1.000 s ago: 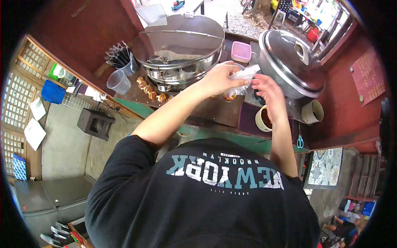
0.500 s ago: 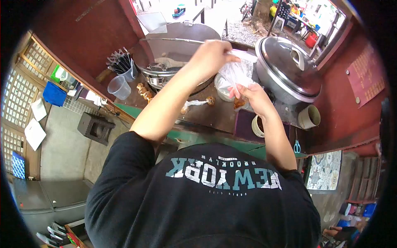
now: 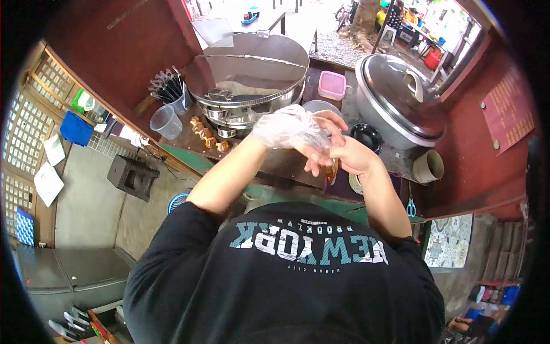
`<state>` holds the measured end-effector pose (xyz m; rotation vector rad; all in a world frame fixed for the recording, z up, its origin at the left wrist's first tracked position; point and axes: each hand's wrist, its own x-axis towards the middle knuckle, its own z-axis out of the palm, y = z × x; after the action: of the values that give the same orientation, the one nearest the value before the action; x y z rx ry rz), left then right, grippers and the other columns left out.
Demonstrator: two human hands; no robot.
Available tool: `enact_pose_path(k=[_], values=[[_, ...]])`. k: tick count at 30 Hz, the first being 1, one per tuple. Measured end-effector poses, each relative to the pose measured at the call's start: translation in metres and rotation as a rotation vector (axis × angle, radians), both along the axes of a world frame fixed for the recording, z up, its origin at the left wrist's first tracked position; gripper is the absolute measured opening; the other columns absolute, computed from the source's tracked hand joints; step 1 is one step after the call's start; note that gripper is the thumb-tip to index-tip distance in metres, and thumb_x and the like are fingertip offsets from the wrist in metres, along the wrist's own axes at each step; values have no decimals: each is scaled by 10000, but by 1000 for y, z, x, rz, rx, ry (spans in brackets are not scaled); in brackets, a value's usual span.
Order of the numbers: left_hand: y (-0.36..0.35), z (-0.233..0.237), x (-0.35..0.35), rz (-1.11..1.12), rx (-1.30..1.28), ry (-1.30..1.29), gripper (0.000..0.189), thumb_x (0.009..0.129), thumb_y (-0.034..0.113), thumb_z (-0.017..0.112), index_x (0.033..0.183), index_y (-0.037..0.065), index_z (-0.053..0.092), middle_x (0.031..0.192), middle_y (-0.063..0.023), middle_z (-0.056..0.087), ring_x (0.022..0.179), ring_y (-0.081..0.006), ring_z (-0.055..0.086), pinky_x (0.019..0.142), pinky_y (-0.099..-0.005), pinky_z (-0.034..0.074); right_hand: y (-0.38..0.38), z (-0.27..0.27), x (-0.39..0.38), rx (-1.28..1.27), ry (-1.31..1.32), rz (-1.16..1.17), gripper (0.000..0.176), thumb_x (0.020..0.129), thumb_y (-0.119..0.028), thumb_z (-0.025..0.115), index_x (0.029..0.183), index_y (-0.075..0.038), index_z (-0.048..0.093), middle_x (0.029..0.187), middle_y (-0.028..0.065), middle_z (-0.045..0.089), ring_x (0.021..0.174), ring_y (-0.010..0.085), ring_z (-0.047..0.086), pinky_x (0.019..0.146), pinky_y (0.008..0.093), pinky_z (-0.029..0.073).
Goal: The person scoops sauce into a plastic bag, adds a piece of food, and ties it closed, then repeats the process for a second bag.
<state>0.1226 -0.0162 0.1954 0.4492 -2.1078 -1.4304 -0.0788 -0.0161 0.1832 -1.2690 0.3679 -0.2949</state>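
Note:
Clear, crinkled plastic [image 3: 285, 129], a thin bag or glove, lies bunched over the back and wrist of my left hand [image 3: 315, 137]. My left hand's fingers are apart and point right. My right hand [image 3: 356, 156] meets them, its thumb and fingers closed at the plastic near the left fingers; the exact grip is partly hidden. Behind the hands stands a clear tub [image 3: 322, 107], partly covered. Just below them shows something brown and glossy [image 3: 332, 171]. Round browned balls on a skewer [image 3: 207, 136] lie left of my left forearm.
A wide steel pan [image 3: 252, 63] stands at the back, a lidded pot [image 3: 395, 103] to the right. Around them are a pink-lidded box [image 3: 332, 85], black bowl [image 3: 368, 137], beige cup [image 3: 428, 164], blue-handled scissors [image 3: 411, 207], clear cup [image 3: 166, 122] and dark utensils [image 3: 167, 86].
My left hand has come down and left from above the bag, and the plastic now covers it. My right hand has lowered slightly. The pink-lidded box and black bowl have come into view.

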Motion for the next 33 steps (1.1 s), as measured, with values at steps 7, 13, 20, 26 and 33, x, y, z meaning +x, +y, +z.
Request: enact_pose_path(k=[7,13,20,26,33], values=[[9,23,-1,341,128,143,259,784,263,684,914,45,633,860,-35,642,821,-106,594,718,-263,466,9,1,1,-19,-87,44,203,861,-155,530,963,4,605,915,153,649,986,261,589,913,361,398],[10,22,-13,437,93,22,276,793,244,680,978,47,625,894,-31,664,804,-107,606,754,-277,473,3,-12,2,64,-388,40,349,842,-133,442,1127,49,527,985,179,628,974,277,583,907,376,400],[15,27,-12,442,100,20,310,784,259,691,992,39,623,916,-41,657,791,-113,609,745,-269,474,12,-7,3,57,-190,-36,261,819,-153,432,845,22,624,865,167,644,923,258,598,840,342,415],[36,47,-24,625,138,-38,348,772,198,668,1046,30,534,883,-80,633,867,-177,611,780,-294,467,22,-6,8,12,-263,-225,319,809,-219,469,968,26,599,988,189,622,1031,272,555,913,362,379],[21,23,-26,888,-224,-93,359,766,196,652,1063,9,576,920,-155,648,909,-249,624,812,-348,462,35,-9,19,-424,-12,-565,299,804,-149,667,1044,8,580,1009,71,615,924,110,526,834,264,395]])
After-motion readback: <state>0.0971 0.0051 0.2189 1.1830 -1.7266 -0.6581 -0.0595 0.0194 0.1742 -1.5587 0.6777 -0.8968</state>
